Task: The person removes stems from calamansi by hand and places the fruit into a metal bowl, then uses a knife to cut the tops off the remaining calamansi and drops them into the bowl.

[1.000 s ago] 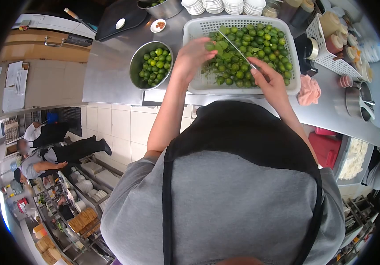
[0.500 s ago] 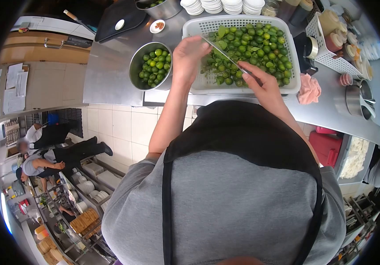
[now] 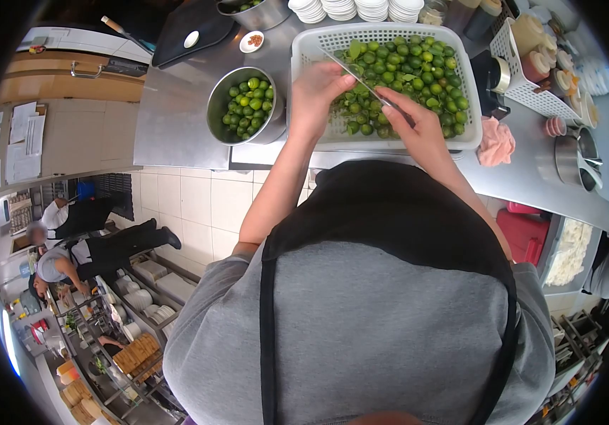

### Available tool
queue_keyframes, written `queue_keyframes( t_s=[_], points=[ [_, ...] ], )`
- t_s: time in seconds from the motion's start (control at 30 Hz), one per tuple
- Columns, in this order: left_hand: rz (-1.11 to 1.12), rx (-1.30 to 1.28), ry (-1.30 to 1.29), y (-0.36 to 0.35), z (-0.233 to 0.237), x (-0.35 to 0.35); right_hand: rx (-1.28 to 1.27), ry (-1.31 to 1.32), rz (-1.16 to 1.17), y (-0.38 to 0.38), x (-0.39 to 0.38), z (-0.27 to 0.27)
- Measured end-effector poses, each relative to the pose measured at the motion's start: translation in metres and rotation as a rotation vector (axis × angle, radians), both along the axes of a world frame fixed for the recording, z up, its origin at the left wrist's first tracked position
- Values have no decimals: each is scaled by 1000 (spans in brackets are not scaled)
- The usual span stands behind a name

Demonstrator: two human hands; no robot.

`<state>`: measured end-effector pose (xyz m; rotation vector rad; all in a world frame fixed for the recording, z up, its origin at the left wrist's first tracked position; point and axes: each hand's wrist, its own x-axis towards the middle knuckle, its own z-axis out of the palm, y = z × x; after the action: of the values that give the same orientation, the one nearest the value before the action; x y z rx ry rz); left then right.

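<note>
- Person stood at steel counter [image 3: 170, 113]; both hands were over white perforated basket [image 3: 361, 144], which sat on counter directly in front of torso.
- Basket held small green limes [image 3: 418, 71] w/ leaves and stems mixed in; load sat mostly at centre and right, near-left corner was thin.
- Right hand [image 3: 410, 124]: closed around handle of knife [image 3: 355, 76], above near rim of basket. Thin blade ran up and left from grip, across the limes, tip toward far-left corner.
- Left hand [image 3: 316, 92]: over left part of basket, fingers curled in, fingertips right by the blade approx. mid-length. Contents of pinch (if any) couldn't be made out.
- Round steel bowl [image 3: 213, 106] stood just left of basket, nearly touching it, part-filled w/ loose limes, no leaves visible.
- Pink cloth [image 3: 495, 145] lay crumpled on counter just right of basket.
- White caddy [image 3: 513, 53] w/ bottles stood at far right; stacks of small white dishes [image 3: 361, 8] behind basket.
- Other people were working at racks of plates, lower left, well apart from the counter.
</note>
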<state>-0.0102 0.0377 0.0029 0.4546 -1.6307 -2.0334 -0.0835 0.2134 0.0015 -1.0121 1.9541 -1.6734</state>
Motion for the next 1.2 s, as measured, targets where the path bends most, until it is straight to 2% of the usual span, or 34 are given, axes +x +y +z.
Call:
queue_keyframes(
  t_s=[0.03, 0.1, 0.13, 0.2, 0.27, 0.4, 0.47, 0.53, 0.57, 0.63, 0.67, 0.73, 0.77, 0.83, 0.93, 1.0, 1.1, 1.17, 1.2],
  points=[
    [0, 0, 0, -1, 1, 0, 0, 0, 0, 0, 0, 1],
    [-103, 291, 94, -7, 4, 3, -12, 21, 8, -1, 2, 4],
    [-101, 291, 94, -13, 0, 4, -12, 21, 10, 0, 2, 4],
    [-76, 481, 111, -32, -15, 7, 30, 34, 33, 2, 0, 2],
    [-119, 495, 178, -47, -17, 15, 62, 9, 54, 4, 0, 1],
    [112, 265, 61, -75, 6, 42, 92, -21, 16, 10, -1, -12],
    [276, -92, -140, -94, 15, 61, 133, -23, -33, 17, -9, -17],
    [431, -740, -595, -113, 17, 73, 175, -27, -77, 23, -17, -20],
    [433, -739, -598, -113, 12, 73, 191, -33, -102, 25, -20, -20],
    [479, -1273, -624, -93, 11, 60, 239, -55, -128, 26, -24, -15],
    [331, -1151, -593, -80, 5, 49, 239, -54, -128, 24, -24, -12],
    [12, -1121, -732, -54, -24, 17, 202, -23, -103, 20, -23, -7],
    [-182, -1268, -668, -31, -24, 6, 202, -20, -104, 18, -22, -8],
    [-469, -1426, -837, -12, -59, -22, 105, 8, -72, 14, -20, -13],
    [-495, -1544, -868, -1, -77, -33, 101, -3, -53, 13, -15, -8],
    [-521, -1527, -892, -4, -79, -33, 102, -9, -43, 17, -13, -4],
    [-479, -1489, -771, -23, -69, -25, 189, -58, -66, 21, -14, -3],
    [-272, -629, -491, -39, -41, -11, 102, -74, -90, 22, -14, -3],
    [-271, -630, -493, -42, -31, -6, 101, -76, -89, 22, -14, -3]
  ],
)
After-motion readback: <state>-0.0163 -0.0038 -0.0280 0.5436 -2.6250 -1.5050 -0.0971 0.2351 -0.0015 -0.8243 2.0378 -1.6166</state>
